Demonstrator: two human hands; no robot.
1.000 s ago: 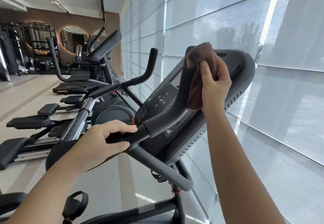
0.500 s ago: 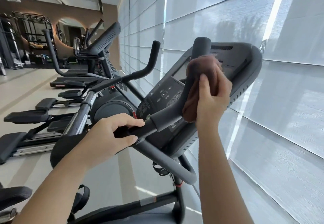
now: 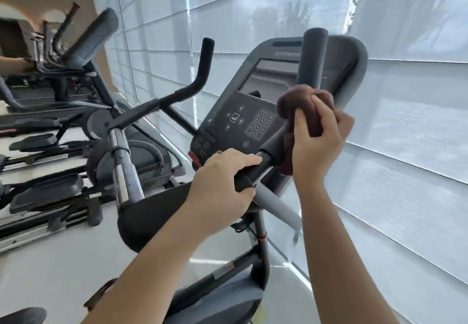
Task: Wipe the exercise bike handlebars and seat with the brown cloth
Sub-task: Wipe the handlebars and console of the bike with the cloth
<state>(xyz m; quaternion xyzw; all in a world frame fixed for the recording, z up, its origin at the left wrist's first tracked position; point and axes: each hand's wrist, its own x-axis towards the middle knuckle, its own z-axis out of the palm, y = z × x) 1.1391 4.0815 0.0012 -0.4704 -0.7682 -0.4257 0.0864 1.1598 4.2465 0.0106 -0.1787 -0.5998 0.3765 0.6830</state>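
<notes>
Fingers first: the thumb [image 3: 302,124] of the right hand [image 3: 319,146] is lying up the near side of the brown cloth [image 3: 300,100], pinching the bunched fabric against the right handlebar [image 3: 312,56]. The other fingers are curling round the far side, mostly out of sight. That hand is clamping cloth and bar together at the bend, where the upright grip is angling down toward the stem. A tail of cloth is hanging below the palm, and the grip's rounded top is standing bare above the bundle. Over to the left hand [image 3: 222,184]: its fingers [image 3: 240,162] are lying close together and hooking over the lower end of that same bar, with the thumb tucking in underneath. It is gripping bare bar just beside the cloth, and the two hands are sitting near each other, though whether they touch cannot be told. Behind them the console [image 3: 253,111] is tilting toward the camera, dark screen above and button pad below, a red tab showing just beside the left knuckles. The left handlebar [image 3: 202,70] is rising on the far side of the console, well apart from both hands. Below, the bike's post [image 3: 262,247] is running down to the frame with a red ring around it. Pale window blinds [image 3: 405,171] are filling the right side, and more gym machines [image 3: 88,42] are lining up along the floor [image 3: 50,273] to the left.
</notes>
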